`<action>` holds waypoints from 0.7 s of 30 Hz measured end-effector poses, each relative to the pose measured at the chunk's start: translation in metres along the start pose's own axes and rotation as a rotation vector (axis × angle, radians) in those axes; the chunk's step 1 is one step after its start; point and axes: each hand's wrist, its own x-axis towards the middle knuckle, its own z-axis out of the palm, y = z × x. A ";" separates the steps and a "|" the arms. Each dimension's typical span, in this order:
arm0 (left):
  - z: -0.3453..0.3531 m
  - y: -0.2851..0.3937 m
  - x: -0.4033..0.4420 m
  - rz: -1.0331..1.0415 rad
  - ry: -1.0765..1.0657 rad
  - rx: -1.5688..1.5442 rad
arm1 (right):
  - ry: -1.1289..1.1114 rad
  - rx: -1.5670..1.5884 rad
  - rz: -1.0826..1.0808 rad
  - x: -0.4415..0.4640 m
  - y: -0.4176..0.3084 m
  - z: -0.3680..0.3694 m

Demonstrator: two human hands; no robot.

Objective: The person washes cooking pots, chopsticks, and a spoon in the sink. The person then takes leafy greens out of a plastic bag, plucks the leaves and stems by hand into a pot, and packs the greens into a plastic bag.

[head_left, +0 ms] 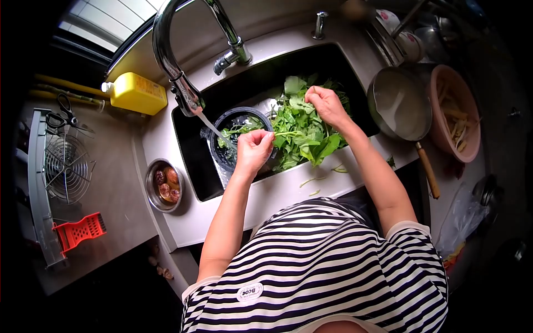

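My left hand [254,152] is closed in a pinch on a thin green stem [287,134], at the right edge of a dark round basin [215,157]. Some picked greens [244,126] lie in that basin, where water from the faucet [190,100] runs in. Over a large heap of leafy greens [302,119] in the sink's right part, my right hand [328,106] has its fingers pinched together by a pale leaf. Whether that leaf is in its grip or just behind it, I cannot tell.
A metal bowl of reddish-brown round items [164,186] stands left of the sink [191,177]. Further left are a yellow jug [137,93], scissors [65,114] and a red grater [80,232]. A wooden-handled pan [401,105] and a pink basin [471,133] stand right.
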 end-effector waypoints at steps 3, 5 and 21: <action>-0.003 0.005 -0.002 -0.001 0.016 0.035 | 0.156 0.146 -0.083 0.005 0.010 -0.006; -0.003 0.002 0.000 0.007 0.018 0.055 | 0.002 -0.031 -0.025 -0.002 0.000 -0.012; 0.017 0.006 0.001 0.192 -0.001 0.016 | 0.189 0.485 0.098 -0.025 -0.023 0.071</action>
